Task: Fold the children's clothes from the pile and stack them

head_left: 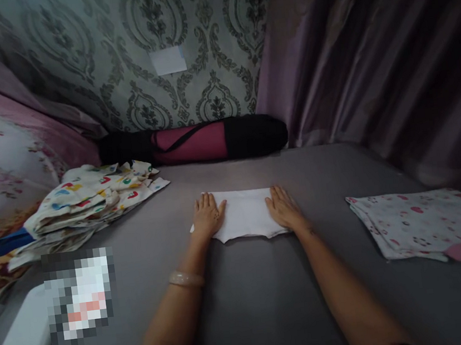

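A small white cloth garment [247, 215], folded into a flat rectangle, lies on the grey surface [255, 304] in front of me. Its near edge is curved and uneven. My left hand [209, 215] rests flat on the cloth's left end, fingers stretched out and pointing away from me. On the right end lies my right hand [283, 208], also flat with its fingers extended. Both palms press down on the cloth without gripping it. A pale bangle [186, 279] circles my left wrist.
Patterned white clothes [94, 197] are piled at the left. A folded printed cloth [425, 224] lies at the right. Near the left edge are a white device [24, 338] and a blurred-out item [88, 296]. A black and maroon rolled bag [193, 142] lies along the wall.
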